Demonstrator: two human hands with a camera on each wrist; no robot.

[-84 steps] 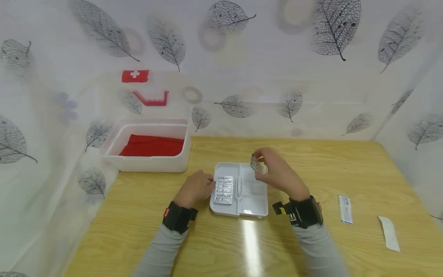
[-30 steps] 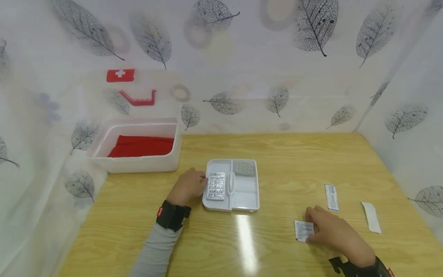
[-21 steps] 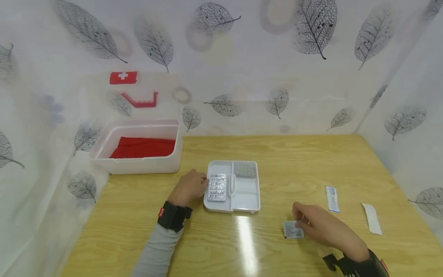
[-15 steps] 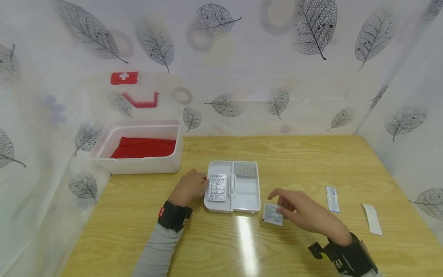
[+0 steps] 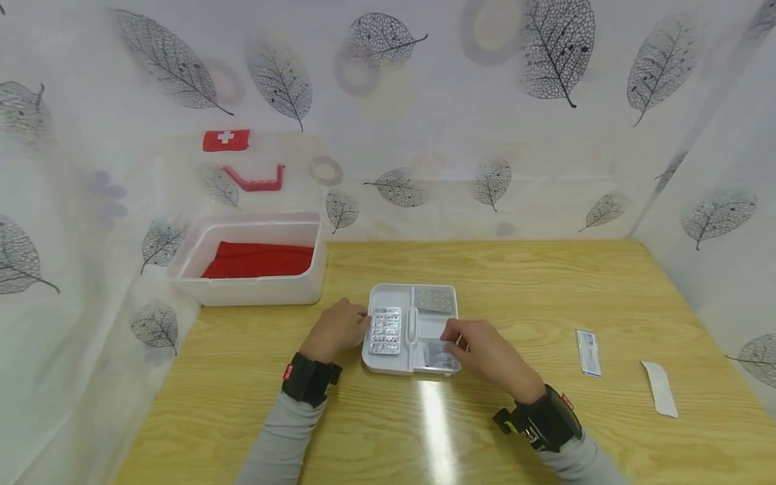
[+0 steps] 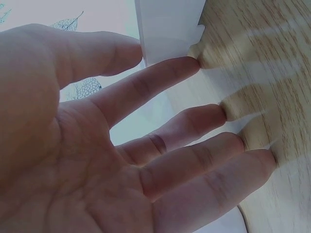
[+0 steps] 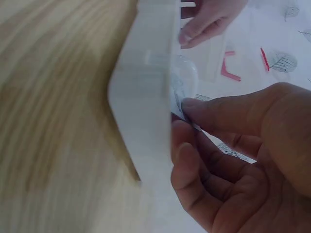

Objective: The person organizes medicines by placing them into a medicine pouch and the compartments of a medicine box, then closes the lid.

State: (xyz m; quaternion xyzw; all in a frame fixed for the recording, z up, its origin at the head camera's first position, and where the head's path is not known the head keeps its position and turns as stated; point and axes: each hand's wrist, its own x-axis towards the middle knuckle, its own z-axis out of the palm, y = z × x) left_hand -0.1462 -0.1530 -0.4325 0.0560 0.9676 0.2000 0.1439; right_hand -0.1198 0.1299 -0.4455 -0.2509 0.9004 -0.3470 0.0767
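Note:
A white divided pill box (image 5: 388,295) lies on the table. My right hand (image 5: 488,355) pinches a small printed sachet (image 5: 438,355) between thumb and fingers, low in the box's front right compartment. In the right wrist view the thumb presses on the sachet (image 7: 178,94) just past the box wall (image 7: 143,92). At the box's left side is my left hand (image 5: 336,329); its fingers reach out straight, tips on the table, and the thumb touches the box edge in the left wrist view. A silver blister pack (image 5: 386,330) fills the left compartment; another blister pack (image 5: 434,301) sits at the back right.
A translucent bin (image 5: 261,291) with red cloth (image 5: 261,260) inside stands at the back left. On the table's right side lie a blue-and-white packet (image 5: 588,353) and a white strip (image 5: 659,389). A patterned curtain (image 5: 424,148) hangs behind the table.
After leaving a blister pack in the back right compartment, my right hand picked up the sachet from the table at right and carried it left into the box. The left hand stayed at the box.

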